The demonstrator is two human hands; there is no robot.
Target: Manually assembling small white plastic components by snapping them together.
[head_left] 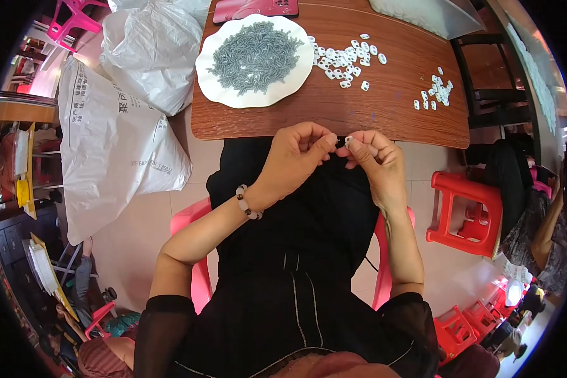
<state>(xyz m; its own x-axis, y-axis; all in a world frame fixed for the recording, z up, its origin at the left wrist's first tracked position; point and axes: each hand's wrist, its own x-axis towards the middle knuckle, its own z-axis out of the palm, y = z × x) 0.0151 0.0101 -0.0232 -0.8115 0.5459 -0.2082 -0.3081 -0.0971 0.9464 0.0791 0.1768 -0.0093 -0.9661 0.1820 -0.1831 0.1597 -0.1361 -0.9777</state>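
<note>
Both hands meet above my lap, just off the table's near edge. Between the thumb and forefinger of my right hand [382,165] is a small white two-holed plastic piece [349,142]. Close beside it, my left hand [298,156] is pinched, thumb against forefinger; whatever it grips is too small or hidden to make out. On the table, a white scalloped plate [206,80] bears a heap of tiny grey spring-like pieces [256,58]. Right of the plate lies a loose pile of white two-holed pieces [343,62], and a smaller group [439,93] lies farther right.
The brown wooden table [283,116] has a pink phone-like case [255,9] at its far edge. White sacks [116,157] stand on the left. A red stool [463,214] is on the right, and other people sit around the room's edges.
</note>
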